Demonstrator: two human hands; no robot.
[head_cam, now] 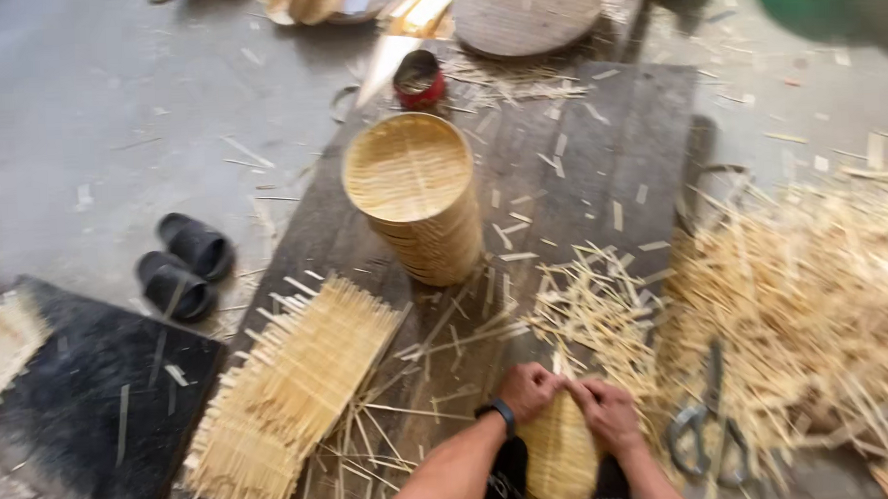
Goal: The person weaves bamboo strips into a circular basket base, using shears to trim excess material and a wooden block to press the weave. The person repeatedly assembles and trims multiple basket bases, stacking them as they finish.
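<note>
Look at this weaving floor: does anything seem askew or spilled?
Yes. The tall stack of round woven bamboo trays leans to the right, and loose pale bamboo strips lie scattered across the dark wooden board and floor.

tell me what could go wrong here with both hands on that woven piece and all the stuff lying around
1. The scissors lie close beside the right hand, half in the loose strips; a sideways reach could catch a blade.
2. Both the right and the left hand press on the woven piece; stiff strip ends may prick fingers.
3. The stack of baskets leans a little and could topple if the board is bumped.
</note>
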